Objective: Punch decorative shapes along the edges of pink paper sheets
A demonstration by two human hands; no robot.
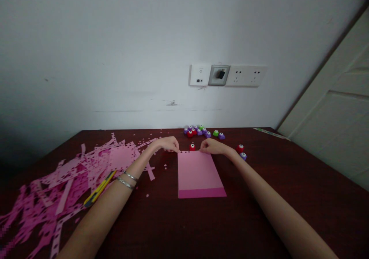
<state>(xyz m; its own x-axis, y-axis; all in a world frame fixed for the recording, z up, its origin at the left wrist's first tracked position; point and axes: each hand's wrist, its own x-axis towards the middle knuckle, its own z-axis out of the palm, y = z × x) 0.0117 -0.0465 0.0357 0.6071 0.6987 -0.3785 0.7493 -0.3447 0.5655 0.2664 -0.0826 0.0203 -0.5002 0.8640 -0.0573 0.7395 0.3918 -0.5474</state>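
Observation:
Light pink paper [198,172] lies on the dark table, with a darker pink sheet [201,193] showing below its lower edge. Small dark holes run along its far edge. At the far left corner, my left hand [170,143] has its fingers closed on the paper. My right hand [212,146] pinches the far right corner, its thumb partly hidden. Between the two hands, just behind the far edge, stands a small red craft punch [192,147]. Another red punch [240,148] and a purple punch [243,156] sit beside my right forearm.
A heap of punched pink paper strips [86,170] covers the table's left side. A yellow utility knife [100,188] lies by my left forearm. Several coloured punches [198,131] cluster near the wall. Small paper cutouts [147,195] are scattered about. Wall sockets [246,76] are above.

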